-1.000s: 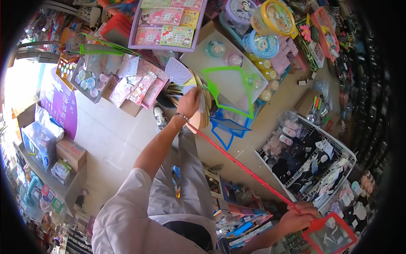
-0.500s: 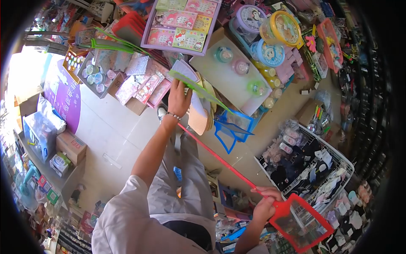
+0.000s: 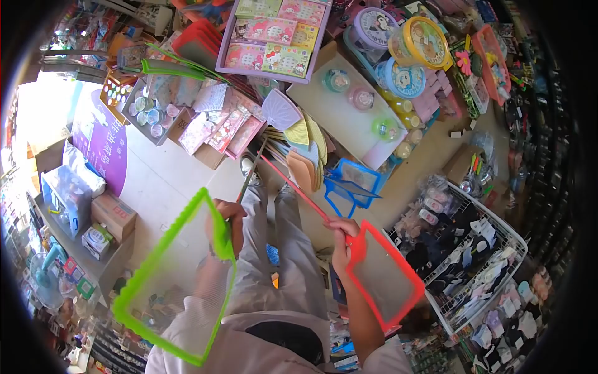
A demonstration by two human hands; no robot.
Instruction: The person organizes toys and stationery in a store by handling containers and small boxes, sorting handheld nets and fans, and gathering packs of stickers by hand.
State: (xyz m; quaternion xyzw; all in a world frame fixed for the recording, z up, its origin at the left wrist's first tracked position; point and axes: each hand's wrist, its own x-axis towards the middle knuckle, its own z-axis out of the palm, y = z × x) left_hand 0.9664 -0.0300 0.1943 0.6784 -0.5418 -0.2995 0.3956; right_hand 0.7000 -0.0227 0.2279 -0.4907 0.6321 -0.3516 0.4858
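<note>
My left hand point(image 3: 232, 212) is closed round the handle of a green fly swatter point(image 3: 210, 252), whose see-through mesh head hangs in front of my forearm. In my right hand point(image 3: 340, 242) is a red fly swatter point(image 3: 386, 274), gripped just below its head, its thin red shaft slanting up and left. Both swatters are held head toward my body. Beyond them stand fan-shaped pieces point(image 3: 303, 169) in purple, yellow and peach. Blue mesh swatter heads point(image 3: 356, 181) stick out beside those pieces.
A purple tray point(image 3: 305, 76) of small printed boxes lies at the top. Round lidded tubs point(image 3: 421, 40) stand at upper right. A wire basket point(image 3: 522, 249) of socks is on the right. Cardboard boxes point(image 3: 114, 215) stand at left.
My left hand has drawn the green swatter out from beside the fan-shaped pieces and down toward my body. The right hand, with the red swatter, has moved up and left.
</note>
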